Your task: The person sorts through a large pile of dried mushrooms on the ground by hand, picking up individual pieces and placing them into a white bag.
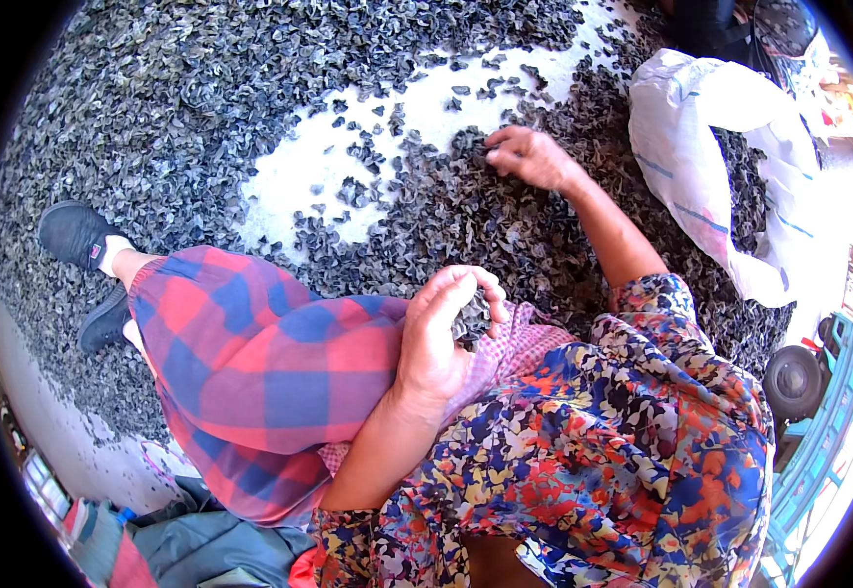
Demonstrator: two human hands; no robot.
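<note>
My left hand (434, 334) is curled around a small clump of dark, crinkled dried pieces (472, 321), which look like wood ear fungus, above my lap. Farther forward and to the right, my right hand (526, 158) hovers over or touches the heap of the same dried pieces (463, 198). Its fingers are bent, with a gap between thumb and forefinger; nothing shows between them, and motion blurs the tips. Beyond and to the left of the heap, scattered pieces lie on a white sheet or floor (279, 184).
A wide layer of dried pieces (176, 95) spreads ahead and left, around my dark shoes (73, 234). To the right stands a white woven sack (669, 140) with its mouth open, dried pieces inside. A teal metal cart (827, 419) with a wheel and folded cloth (206, 547) are nearby.
</note>
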